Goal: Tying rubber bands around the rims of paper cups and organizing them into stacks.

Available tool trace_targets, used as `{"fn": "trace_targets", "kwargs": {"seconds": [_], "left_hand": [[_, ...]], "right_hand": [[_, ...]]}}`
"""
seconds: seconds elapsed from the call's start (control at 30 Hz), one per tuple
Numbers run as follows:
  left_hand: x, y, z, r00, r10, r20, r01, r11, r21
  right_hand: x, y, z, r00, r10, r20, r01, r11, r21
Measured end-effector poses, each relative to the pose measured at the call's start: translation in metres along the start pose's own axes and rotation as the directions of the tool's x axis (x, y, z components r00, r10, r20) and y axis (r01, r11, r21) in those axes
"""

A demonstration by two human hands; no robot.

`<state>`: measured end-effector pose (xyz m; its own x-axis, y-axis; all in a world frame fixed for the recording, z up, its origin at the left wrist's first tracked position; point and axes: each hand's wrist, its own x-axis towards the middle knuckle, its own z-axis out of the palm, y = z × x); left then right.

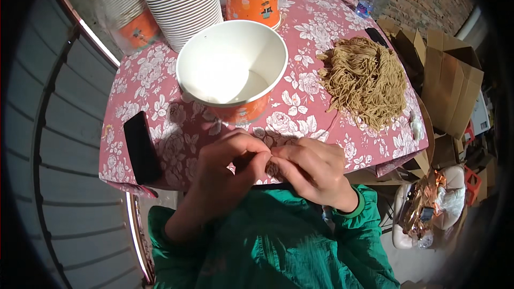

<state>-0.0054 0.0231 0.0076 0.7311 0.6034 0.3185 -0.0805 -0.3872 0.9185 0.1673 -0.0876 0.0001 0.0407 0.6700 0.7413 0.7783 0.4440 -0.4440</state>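
Note:
My left hand and my right hand meet at the table's near edge, their fingertips pinched together. Whatever lies between the fingers is too small to make out. Just beyond them stands a large open paper bucket, white inside and orange outside, tilted toward me in view. A heap of thin tan strings lies on the right part of the table, apart from both hands.
A pink flowered cloth covers the table. Around it are a black phone, stacked paper buckets, an orange-and-green bucket, a water bottle, and cardboard boxes. A stool holds wrappers.

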Motion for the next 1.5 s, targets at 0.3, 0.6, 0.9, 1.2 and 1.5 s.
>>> {"fn": "trace_targets", "kwargs": {"seconds": [0.3,0.6,0.9,1.2,1.5], "left_hand": [[0.035,0.055,-0.039,0.961,0.185,-0.203,-0.085,0.903,0.421],[0.115,0.033,-0.075,0.943,0.069,0.327,-0.212,0.879,0.427],[0.13,0.034,-0.074,0.78,-0.276,0.562,0.14,0.952,0.274],[0.138,0.03,-0.066,0.773,-0.233,0.59,0.047,0.949,0.313],[0.151,0.023,-0.065,0.754,-0.151,0.639,-0.1,0.935,0.34]], "right_hand": [[0.021,0.008,0.018,0.882,0.44,-0.171,-0.391,0.884,0.255],[0.03,0.016,0.04,0.782,0.582,-0.222,-0.437,0.767,0.47],[0.031,0.02,0.047,0.799,0.543,-0.26,-0.413,0.809,0.419],[0.033,0.023,0.05,0.819,0.5,-0.281,-0.406,0.852,0.331],[0.037,0.018,0.042,0.811,0.542,-0.221,-0.478,0.831,0.284]]}}
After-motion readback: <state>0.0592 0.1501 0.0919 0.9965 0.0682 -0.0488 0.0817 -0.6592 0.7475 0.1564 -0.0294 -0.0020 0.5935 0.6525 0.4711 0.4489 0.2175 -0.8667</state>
